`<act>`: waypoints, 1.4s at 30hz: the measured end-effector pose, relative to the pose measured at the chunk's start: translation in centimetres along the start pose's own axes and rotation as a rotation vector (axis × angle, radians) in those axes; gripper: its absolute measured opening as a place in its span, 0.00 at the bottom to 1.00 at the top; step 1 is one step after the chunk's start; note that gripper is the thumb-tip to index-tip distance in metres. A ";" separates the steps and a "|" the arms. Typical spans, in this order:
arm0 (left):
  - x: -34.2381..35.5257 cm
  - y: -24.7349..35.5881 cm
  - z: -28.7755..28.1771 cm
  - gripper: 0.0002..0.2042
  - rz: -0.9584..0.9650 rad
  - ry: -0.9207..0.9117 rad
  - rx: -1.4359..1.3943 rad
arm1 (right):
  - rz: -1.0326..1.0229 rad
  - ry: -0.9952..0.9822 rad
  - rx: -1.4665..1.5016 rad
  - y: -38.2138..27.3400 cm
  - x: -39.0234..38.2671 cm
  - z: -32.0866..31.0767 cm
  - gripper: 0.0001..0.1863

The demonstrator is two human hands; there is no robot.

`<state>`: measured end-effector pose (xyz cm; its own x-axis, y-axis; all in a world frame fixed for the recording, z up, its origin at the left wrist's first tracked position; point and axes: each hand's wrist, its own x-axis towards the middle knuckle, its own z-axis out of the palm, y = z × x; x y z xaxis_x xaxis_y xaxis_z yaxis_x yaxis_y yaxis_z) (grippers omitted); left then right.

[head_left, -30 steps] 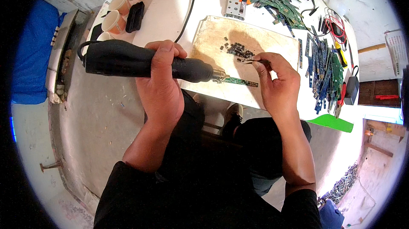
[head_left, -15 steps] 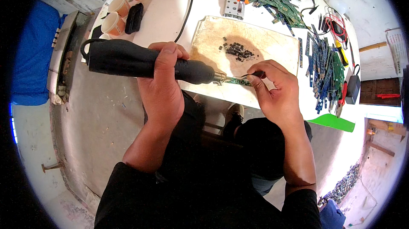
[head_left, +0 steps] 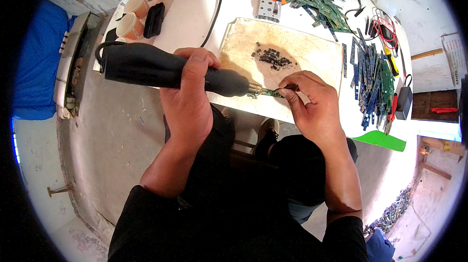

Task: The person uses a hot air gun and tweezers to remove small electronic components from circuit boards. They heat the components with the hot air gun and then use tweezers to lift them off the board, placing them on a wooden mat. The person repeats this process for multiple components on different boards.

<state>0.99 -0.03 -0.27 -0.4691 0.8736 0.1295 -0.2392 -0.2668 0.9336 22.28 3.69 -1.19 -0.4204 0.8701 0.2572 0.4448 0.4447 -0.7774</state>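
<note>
"So, where is the circuit strip (head_left: pixel 272 93)?"

"Near side of the tan mat (head_left: pixel 312 42), between the metal nozzle (head_left: pixel 254 89) and the right hand (head_left: pixel 314 103). Partly covered by the fingers; cannot tell if it lies flat or slightly raised."

"Grips?"

"Left hand (head_left: pixel 189 94) wrapped round a thick black handpiece (head_left: pixel 141 69), thumb over the top, nozzle toward the strip. Right hand's thumb and forefinger pinched close on dark tweezers (head_left: pixel 291 87). Whether the tips hold anything, cannot tell."

"How would the strip handle?"

"Narrow, probably light and stiff, likely to crack if bent hard. Perhaps hot beside the nozzle, so tweezers look safer than skin. Best hold: the long edges, toward the end away from the nozzle."

"And the handpiece?"

"Bulky, probably with some weight. Mid-barrel, where the hand sits, seems right, clear of metal."

"Loose pieces?"

"Small black components (head_left: pixel 275 59), heaped on the mat beyond the strip. Tiny, hard-looking, apt to skid; pinch by the sides."
</note>
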 end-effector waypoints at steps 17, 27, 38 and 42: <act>0.2 0.0 -0.1 0.08 -0.009 0.009 -0.007 | -0.114 -0.031 -0.099 -0.2 0.0 0.1 0.09; 0.2 -0.1 -0.3 0.05 -0.002 -0.013 -0.139 | -0.073 -0.007 -0.068 -0.5 0.0 0.2 0.08; 0.2 -0.2 -0.2 0.07 0.009 -0.001 -0.031 | -0.048 0.016 -0.029 -0.5 0.0 0.2 0.06; 0.2 -0.1 -0.1 0.07 0.005 0.003 -0.038 | -0.033 0.008 -0.014 -0.4 0.1 0.3 0.06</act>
<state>0.82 0.13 -0.37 -0.4727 0.8711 0.1331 -0.2690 -0.2865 0.9195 21.86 3.51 -1.06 -0.4288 0.8564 0.2877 0.4418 0.4766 -0.7601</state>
